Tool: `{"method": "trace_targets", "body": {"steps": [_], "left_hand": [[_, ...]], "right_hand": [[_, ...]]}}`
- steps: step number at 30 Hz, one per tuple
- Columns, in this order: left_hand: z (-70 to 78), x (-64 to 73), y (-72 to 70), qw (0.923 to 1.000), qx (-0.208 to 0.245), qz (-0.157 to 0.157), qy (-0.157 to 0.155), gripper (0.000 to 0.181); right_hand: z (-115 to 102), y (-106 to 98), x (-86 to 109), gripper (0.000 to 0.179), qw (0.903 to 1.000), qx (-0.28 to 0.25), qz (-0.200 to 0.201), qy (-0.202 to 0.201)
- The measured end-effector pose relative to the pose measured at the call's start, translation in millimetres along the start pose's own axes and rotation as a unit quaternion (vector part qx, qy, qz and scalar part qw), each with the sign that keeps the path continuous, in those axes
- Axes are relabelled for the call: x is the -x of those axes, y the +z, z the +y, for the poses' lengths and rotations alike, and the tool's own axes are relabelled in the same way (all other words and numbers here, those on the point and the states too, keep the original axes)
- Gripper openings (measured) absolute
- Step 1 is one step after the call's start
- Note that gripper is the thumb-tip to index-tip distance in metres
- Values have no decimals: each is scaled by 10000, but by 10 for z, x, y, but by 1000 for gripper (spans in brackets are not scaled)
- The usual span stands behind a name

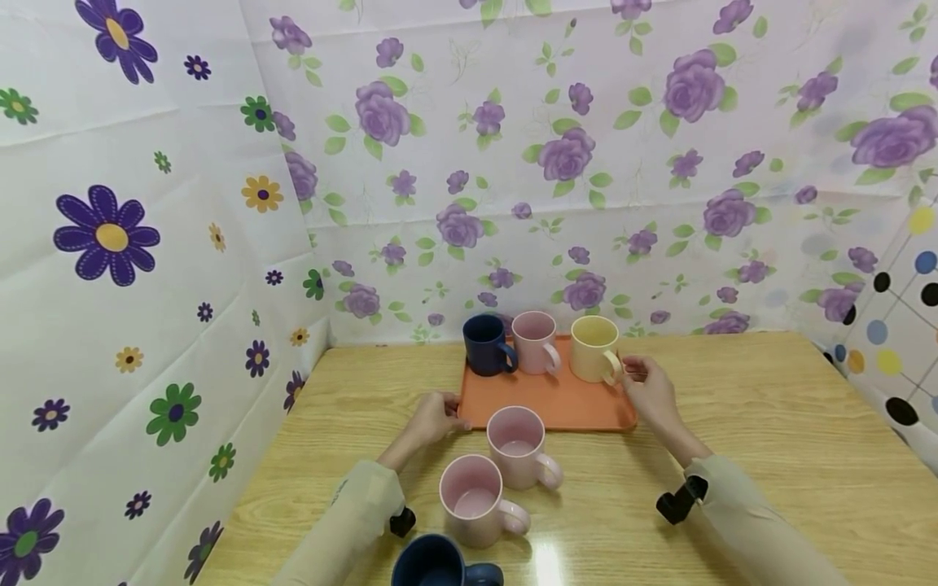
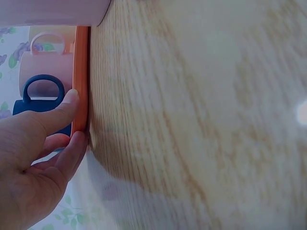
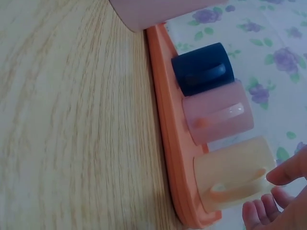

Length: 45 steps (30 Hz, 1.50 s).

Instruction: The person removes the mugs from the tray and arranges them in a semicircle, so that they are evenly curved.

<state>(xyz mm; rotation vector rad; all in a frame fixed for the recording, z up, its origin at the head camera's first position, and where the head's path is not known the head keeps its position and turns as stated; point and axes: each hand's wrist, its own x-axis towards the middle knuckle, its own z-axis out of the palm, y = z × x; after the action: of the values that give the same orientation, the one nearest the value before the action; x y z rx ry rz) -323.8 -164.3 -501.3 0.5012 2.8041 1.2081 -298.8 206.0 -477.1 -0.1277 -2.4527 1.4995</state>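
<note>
An orange tray lies on the table against the back wall. On its back part stand a navy mug, a pink mug and a yellow mug, all upright. My left hand pinches the tray's left front edge; in the left wrist view the thumb lies on the rim, with fingers against its outer side. My right hand is beside the yellow mug, thumb and fingers loosely bent close to its handle. Whether it touches the handle I cannot tell.
Two more pink mugs, a nearer one and a farther one, stand on the wooden table before the tray. Another navy mug is cut off at the bottom. Flowered cloth walls border the table.
</note>
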Motion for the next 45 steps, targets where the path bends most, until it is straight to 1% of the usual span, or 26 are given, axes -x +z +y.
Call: {"method": "trace_targets", "body": {"steps": [3,6,12,16,21,24,27,30,35,39,43,45], "left_hand": [[-7,-2,5,10000,10,-26,14,48],[-8,-8,8,10000,56,-32,-50,48],[-2,-20,14,9999,97,-17,45,47],[1,-27,17,9999,135,29,15,47],[17,1,12,9999,106,114,-66,45],[18,12,13,9999,80,132,-36,43],[4,14,20,9999,50,116,-26,44],[-3,21,26,9999,43,106,-21,45],[4,21,25,9999,109,120,3,45],[13,12,19,9998,118,154,86,42],[13,11,16,9998,69,132,111,42],[10,13,15,9999,33,106,113,43]], "right_hand": [[37,15,-39,37,10000,-18,33,11],[71,34,-77,36,10000,19,-27,-10],[116,63,-150,35,9998,83,-151,-128],[145,75,-189,34,9996,168,-211,-88],[155,99,-221,37,9994,-12,-347,31],[153,112,-231,34,9987,-143,-487,52],[158,128,-231,26,9985,-167,-522,68],[170,147,-219,23,9989,-172,-399,146],[179,173,-186,22,9990,-312,-37,307],[175,173,-165,22,9978,-463,260,395],[189,164,-140,24,9968,-571,365,436],[200,160,-130,24,9968,-599,351,389]]}}
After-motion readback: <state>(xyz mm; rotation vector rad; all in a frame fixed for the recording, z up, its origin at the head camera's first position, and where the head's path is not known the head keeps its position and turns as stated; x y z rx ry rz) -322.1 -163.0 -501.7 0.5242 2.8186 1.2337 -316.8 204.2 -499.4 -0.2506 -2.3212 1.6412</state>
